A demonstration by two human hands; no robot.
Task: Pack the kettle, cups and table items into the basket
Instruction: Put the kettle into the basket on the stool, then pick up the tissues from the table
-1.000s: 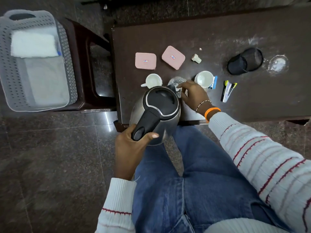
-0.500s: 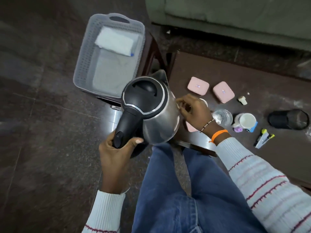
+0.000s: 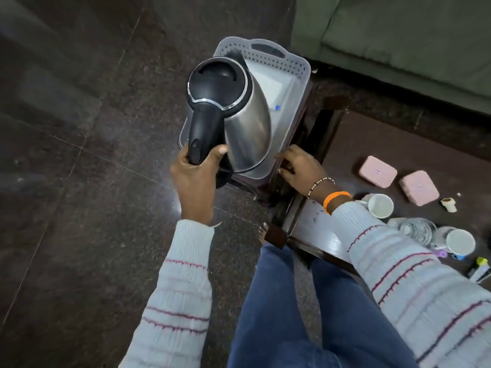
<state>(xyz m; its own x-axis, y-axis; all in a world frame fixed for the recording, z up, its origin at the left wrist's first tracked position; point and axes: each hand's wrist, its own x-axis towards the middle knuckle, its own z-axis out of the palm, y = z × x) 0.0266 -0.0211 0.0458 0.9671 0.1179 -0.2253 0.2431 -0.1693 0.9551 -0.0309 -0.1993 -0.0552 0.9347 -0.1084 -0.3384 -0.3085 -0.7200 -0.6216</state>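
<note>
Head view: the kettle (image 3: 239, 110) has swung from beside the bench (image 3: 398, 144) to above the basket (image 3: 292, 65), left hand (image 3: 196, 171) fingers wrapped on its handle; right hand (image 3: 297, 166), fingers loosely spread, now touches the basket's near corner. Dark stone floor (image 3: 79, 155), green sofa (image 3: 398, 35); no legible writing

The left hand (image 3: 195, 173) is gripping the kettle (image 3: 231, 112) by its black handle, fingers wrapping underneath and the thumb pressing across the top. The left forearm is extending forward and slightly upward, its striped sleeve ending at the wrist. The right hand (image 3: 299, 166) is reaching forward with fingers spread and slightly curled, holding nothing. The right wrist is wearing a beaded bracelet and an orange band above the sleeve cuff.
</note>
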